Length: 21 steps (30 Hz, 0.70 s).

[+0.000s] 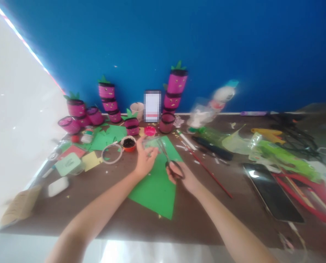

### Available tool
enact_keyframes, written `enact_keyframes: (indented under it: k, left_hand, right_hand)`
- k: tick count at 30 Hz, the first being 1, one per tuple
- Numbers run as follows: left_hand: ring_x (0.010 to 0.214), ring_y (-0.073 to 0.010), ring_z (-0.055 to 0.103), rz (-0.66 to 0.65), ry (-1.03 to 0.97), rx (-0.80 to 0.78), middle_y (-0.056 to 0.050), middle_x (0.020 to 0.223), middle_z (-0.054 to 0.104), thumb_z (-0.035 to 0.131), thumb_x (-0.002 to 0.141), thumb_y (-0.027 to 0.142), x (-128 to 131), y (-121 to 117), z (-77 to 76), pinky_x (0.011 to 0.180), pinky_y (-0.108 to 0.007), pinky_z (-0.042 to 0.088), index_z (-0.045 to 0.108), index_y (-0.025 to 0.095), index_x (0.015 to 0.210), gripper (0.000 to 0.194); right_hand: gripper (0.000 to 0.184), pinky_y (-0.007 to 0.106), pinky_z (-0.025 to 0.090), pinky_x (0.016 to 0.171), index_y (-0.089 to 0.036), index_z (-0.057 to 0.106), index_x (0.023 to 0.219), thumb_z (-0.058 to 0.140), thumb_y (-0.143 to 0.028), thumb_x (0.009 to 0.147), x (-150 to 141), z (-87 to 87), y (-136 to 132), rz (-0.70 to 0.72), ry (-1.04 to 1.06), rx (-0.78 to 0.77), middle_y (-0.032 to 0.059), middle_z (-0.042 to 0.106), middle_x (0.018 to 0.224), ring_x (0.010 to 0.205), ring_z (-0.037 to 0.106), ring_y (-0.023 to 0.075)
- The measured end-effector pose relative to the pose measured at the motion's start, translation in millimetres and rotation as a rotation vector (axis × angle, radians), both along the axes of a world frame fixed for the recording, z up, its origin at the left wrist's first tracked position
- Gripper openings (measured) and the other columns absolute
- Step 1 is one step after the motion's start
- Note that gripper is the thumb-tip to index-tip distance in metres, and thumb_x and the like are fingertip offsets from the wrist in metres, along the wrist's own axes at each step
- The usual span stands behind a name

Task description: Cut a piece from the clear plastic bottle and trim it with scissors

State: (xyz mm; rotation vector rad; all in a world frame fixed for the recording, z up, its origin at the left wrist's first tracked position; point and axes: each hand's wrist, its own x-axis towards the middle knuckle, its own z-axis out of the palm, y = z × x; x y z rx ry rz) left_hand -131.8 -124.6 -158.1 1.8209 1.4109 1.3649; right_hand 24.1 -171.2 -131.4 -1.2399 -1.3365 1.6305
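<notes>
My right hand [185, 176] grips scissors [176, 169] by their dark handles. The blades point away from me and to the left, over a green sheet [157, 193] lying on the table. Close by on the left, my left hand [146, 159] has its fingers bent together near the blades. A small greenish bit seems to show at its fingertips, but blur hides what it is. Just beyond the hands lie a bright pink lid [150, 131] and a small cup of dark paint [129, 143].
Purple cups with faces and green leaves [109, 105] are stacked along the blue wall. A roll of tape [112, 153] lies left of my hands. To the right are a red paintbrush [212, 176], a black phone [272, 193] and paper scraps. A pale cup [137, 110] stands behind.
</notes>
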Motion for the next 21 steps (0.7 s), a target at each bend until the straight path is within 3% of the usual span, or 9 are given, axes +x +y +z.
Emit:
enact_keyframes:
  k: [9,21]
  left_hand:
    - [0.127,-0.0252,0.033,0.030,0.065,0.087,-0.009,0.129,0.034,0.047,0.085,0.035,0.7,-1.5,-2.0,0.109,-0.041,0.027,0.065,0.015,0.063,0.035]
    - [0.119,-0.0269,0.036,0.064,0.138,0.242,-0.011,0.126,0.035,0.053,0.081,0.030,-2.0,2.6,-3.1,0.105,-0.043,0.028,0.060,0.016,0.058,0.028]
  right_hand:
    - [0.053,0.023,0.026,0.040,-0.018,0.047,0.052,0.053,-0.069,0.068,-0.2,-3.5,0.2,0.008,-0.082,0.018,-0.0033,0.043,0.038,0.036,0.038,0.0082]
    - [0.050,0.025,0.024,0.043,-0.019,0.046,0.052,0.050,-0.064,0.072,0.2,4.0,-0.6,-0.027,-0.153,0.016,-0.0037,0.041,0.036,0.035,0.034,0.0077]
